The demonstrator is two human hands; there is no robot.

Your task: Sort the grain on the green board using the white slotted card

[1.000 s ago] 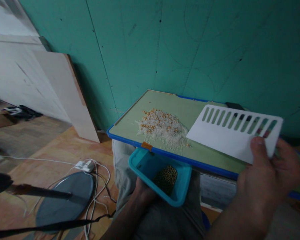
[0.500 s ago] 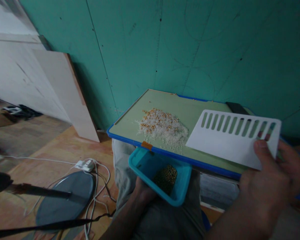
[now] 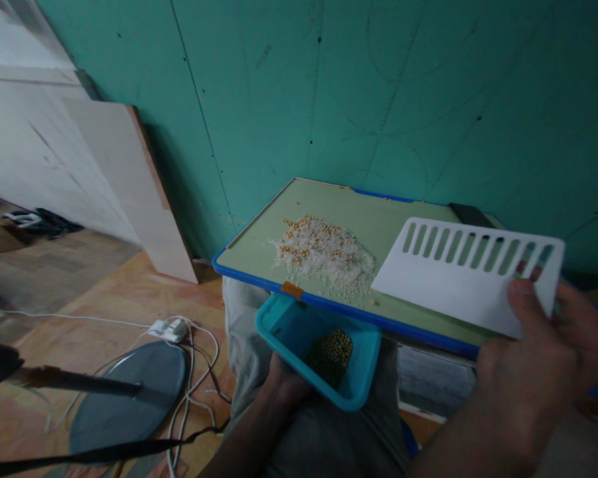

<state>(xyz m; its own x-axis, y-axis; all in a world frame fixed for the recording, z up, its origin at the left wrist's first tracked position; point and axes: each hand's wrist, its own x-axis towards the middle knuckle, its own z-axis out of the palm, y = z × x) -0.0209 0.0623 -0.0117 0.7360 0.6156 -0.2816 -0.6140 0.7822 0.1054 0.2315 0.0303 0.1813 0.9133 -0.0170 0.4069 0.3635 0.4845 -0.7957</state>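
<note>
On a pale green board (image 3: 379, 212) with a blue rim lies a heap of white rice-like grains (image 3: 329, 255) mixed with yellow soybean-like beans (image 3: 299, 232). My right hand (image 3: 543, 352) grips the right end of a flat white slotted plastic panel (image 3: 443, 275), tilted over the board's right part. Below the board's front edge, my left hand (image 3: 286, 382) holds a turquoise plastic basin (image 3: 359, 372) from underneath, its fingers mostly hidden. Small green and yellowish beans (image 3: 331, 355) are gathered in the basin. One loose bean (image 3: 374, 303) rests near the panel's lower left corner.
A green wall (image 3: 279, 99) rises right behind the board. A dark flat object (image 3: 471, 216) lies at the board's back right. To the left are a leaning white panel (image 3: 129, 179), a round grey stand base (image 3: 129, 398) and white cables with a power strip (image 3: 169, 328).
The white panel in my right hand has shifted very slightly to the right. A single bean now shows by its lower left corner. The basin has barely moved.
</note>
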